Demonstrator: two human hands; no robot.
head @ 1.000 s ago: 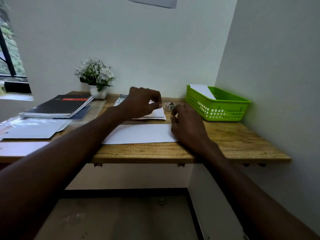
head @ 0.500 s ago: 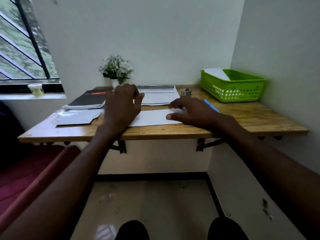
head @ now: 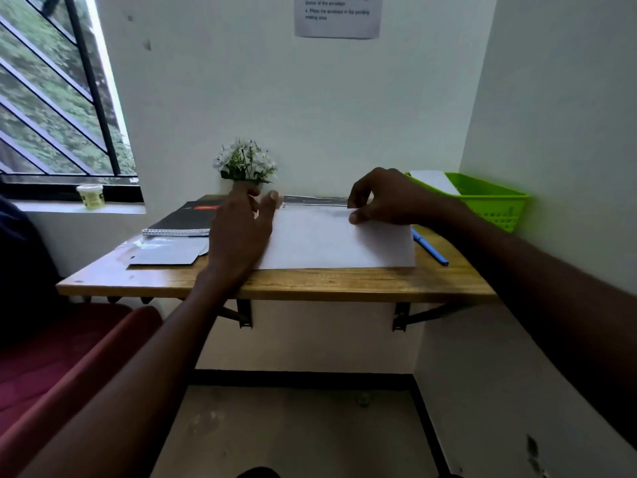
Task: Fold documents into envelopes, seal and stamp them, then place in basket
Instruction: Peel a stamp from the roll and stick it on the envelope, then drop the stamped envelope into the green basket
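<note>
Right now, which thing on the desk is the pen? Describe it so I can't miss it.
Start at the green basket in the desk's right back corner. Just in front of it, beside the right edge of the white sheet, lies the pen: the only thin blue stick there.

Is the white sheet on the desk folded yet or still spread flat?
Mid-fold: the sheet lies on the desk, its far edge pinched by the right hand. No crease visible.

Matt paper sheet; wooden desk
</note>
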